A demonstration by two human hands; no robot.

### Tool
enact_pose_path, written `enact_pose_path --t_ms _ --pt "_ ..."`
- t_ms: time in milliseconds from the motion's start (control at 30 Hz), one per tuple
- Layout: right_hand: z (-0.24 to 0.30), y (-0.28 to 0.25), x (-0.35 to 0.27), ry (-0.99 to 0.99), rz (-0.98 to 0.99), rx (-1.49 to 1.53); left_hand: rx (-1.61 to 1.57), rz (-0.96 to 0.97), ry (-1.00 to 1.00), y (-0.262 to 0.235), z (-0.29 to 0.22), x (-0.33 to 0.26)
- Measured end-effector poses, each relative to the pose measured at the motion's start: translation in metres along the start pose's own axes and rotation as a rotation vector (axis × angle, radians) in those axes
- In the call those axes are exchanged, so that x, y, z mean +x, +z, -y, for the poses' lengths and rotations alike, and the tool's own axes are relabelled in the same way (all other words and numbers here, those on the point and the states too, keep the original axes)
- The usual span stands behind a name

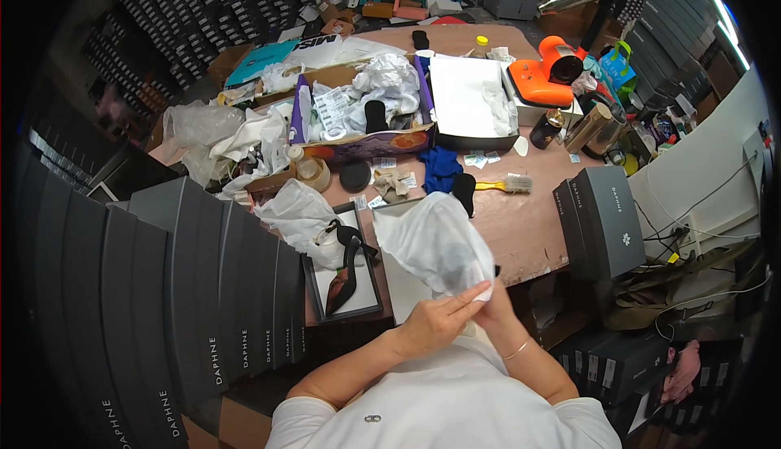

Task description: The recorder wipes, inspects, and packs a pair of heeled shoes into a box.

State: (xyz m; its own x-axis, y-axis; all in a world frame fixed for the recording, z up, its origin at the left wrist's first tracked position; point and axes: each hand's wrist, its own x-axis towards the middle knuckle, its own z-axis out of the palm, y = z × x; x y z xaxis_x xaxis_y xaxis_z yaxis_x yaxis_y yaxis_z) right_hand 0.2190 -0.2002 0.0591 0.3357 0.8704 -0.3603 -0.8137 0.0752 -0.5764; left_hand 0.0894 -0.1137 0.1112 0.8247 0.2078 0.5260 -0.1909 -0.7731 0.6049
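Note:
A thin white bag (435,241) hangs over the table's near edge in front of me, with a dark shape faintly showing through it. My left hand (435,319) is closed, its fingers pressed on the bag's near end. My right hand (494,312) grips the same end from the right, its fingers partly hidden behind the bag and my left hand. To the left, a black high-heeled shoe (347,276) lies on its side in an open grey shoe box (370,309), beside white wrapping (297,215). Another shallow white-lined box part (400,286) sits under the bag.
Stacked grey shoe boxes (195,278) wall off the left; more boxes (602,221) stand at the right edge. On the table (521,233) are a yellow-handled brush (504,185), blue cloth (440,169), a paper-filled purple carton (366,150) and an orange blower (543,75).

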Motion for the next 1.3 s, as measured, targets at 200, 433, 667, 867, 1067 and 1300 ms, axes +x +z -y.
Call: enact_pose_path --t_ms 200,433,667,867,1067,1300 --pt "0.009 -0.017 -0.014 -0.249 -0.067 0.324 -0.270 -0.083 0.064 0.020 -0.016 0.020" --pt "0.044 -0.079 0.010 -0.103 -0.392 -0.498 -0.350 0.362 -0.095 0.045 0.007 -0.007" --pt "0.068 -0.050 0.045 0.280 0.001 -1.939 0.291 0.083 -1.331 -0.034 0.173 -0.138" --pt "0.043 0.025 0.069 -0.133 0.258 -1.148 -0.370 -0.392 -1.137 -0.052 0.139 -0.155" --pt "0.029 0.054 0.132 -0.069 0.561 -0.957 -0.111 0.086 -0.673 -0.073 0.068 -0.100" --pt "0.027 0.006 0.100 0.649 1.060 -1.131 0.178 0.497 -0.268 -0.070 0.074 -0.064"
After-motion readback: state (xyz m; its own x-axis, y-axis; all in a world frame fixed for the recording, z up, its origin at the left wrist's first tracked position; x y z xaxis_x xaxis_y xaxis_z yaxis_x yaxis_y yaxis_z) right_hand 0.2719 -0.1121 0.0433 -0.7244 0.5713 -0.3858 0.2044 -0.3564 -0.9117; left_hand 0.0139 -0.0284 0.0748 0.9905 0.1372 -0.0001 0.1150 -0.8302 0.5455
